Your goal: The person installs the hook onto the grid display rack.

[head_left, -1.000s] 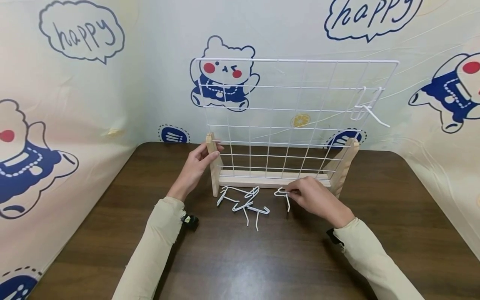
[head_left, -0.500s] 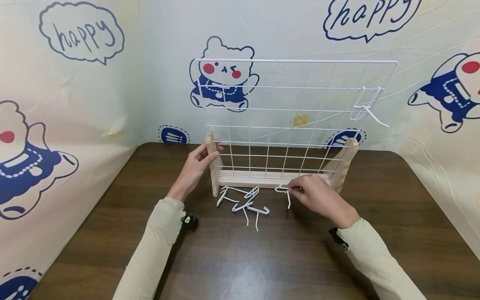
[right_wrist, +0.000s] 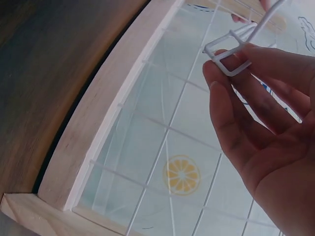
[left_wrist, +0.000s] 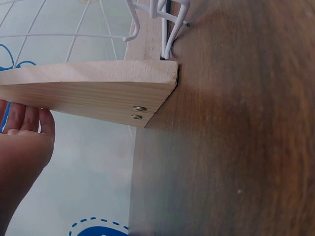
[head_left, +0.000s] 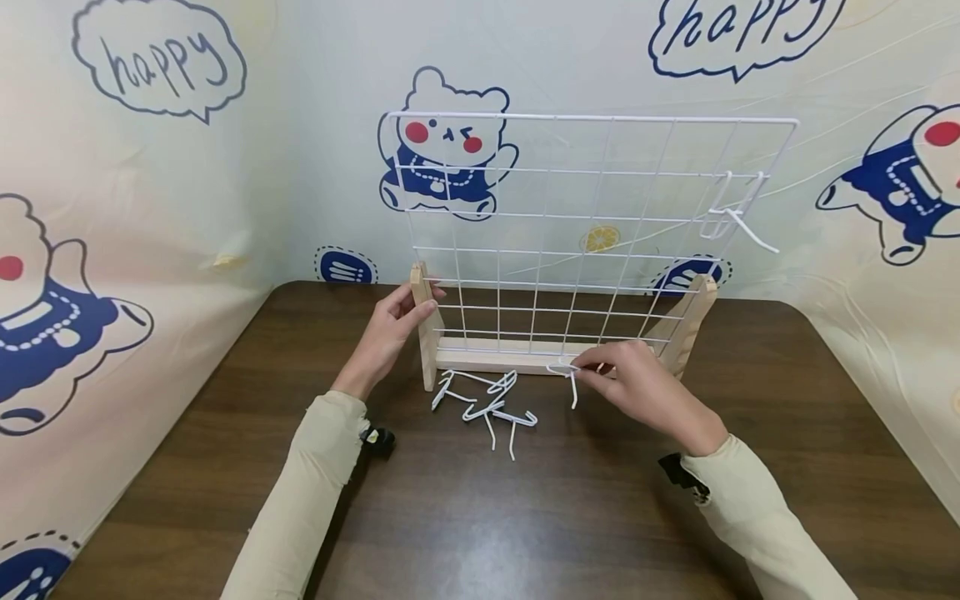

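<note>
My left hand (head_left: 386, 337) grips the left wooden side post (head_left: 425, 337) of a stand, thumb in front and fingers behind. That stand bears a white wire grid panel (head_left: 600, 119), leaning back. My right hand (head_left: 637, 387) pinches a white wire hook (head_left: 574, 390) between thumb and fingers, just in front of the stand's wooden base bar (head_left: 487, 355). In the right wrist view the hook's prong (right_wrist: 263, 23) points up and away from its rectangular wire back. One more wire hook (head_left: 753, 232) hangs on the grid near its upper right corner.
Several loose white hooks (head_left: 513, 437) lie tangled on the dark wooden table (head_left: 450, 533), in front of the stand's left half. The right wooden side post (head_left: 686, 329) stands beyond my right hand. A printed cloth (head_left: 322, 167) hangs behind and on both sides.
My right hand has lifted the pinched hook slightly, up and toward the base bar. My left hand stays on the side post, and the loose hooks lie as before.
</note>
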A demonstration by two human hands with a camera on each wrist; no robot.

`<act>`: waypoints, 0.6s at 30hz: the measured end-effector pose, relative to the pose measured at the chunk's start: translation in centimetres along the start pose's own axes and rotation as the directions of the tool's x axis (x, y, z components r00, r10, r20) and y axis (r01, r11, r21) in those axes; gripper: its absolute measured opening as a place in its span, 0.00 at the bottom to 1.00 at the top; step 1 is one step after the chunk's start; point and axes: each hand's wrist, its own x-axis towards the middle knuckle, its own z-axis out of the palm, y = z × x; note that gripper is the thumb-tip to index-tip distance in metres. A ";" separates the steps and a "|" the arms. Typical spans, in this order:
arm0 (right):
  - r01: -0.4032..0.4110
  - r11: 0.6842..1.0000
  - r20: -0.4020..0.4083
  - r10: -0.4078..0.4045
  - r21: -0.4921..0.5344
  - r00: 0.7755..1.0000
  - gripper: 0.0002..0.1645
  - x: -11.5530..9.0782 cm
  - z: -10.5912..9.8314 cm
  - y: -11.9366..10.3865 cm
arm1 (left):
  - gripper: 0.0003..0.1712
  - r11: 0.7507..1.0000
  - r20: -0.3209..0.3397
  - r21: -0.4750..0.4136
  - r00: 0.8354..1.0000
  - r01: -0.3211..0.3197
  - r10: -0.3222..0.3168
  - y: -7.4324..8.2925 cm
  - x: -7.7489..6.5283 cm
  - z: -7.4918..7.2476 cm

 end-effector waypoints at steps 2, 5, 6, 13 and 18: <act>0.008 1.000 -0.019 -0.008 0.030 1.000 0.05 0.0 -0.1 -0.1 | 0.25 1.000 -0.001 -0.002 1.000 0.002 -0.002 0.0 0.0 0.0; 0.015 0.998 -0.056 -0.012 0.058 0.998 0.06 0.0 -0.2 -0.1 | 0.25 1.000 0.000 -0.006 1.000 0.004 -0.004 -0.1 0.1 0.0; 0.017 0.998 -0.069 -0.012 0.063 0.998 0.06 0.0 -0.2 -0.1 | 0.25 1.000 -0.002 -0.005 1.000 0.005 -0.005 -0.1 0.1 0.1; 0.011 0.992 -0.175 0.012 0.129 0.985 0.07 0.1 -0.6 -0.7 | 0.24 1.000 -0.016 0.001 1.000 -0.002 0.002 -0.1 0.3 0.1; -0.023 0.981 -0.209 0.064 0.192 0.976 0.07 0.1 -0.9 -1.2 | 0.24 1.000 -0.020 0.003 1.000 -0.006 0.007 -0.1 0.3 0.2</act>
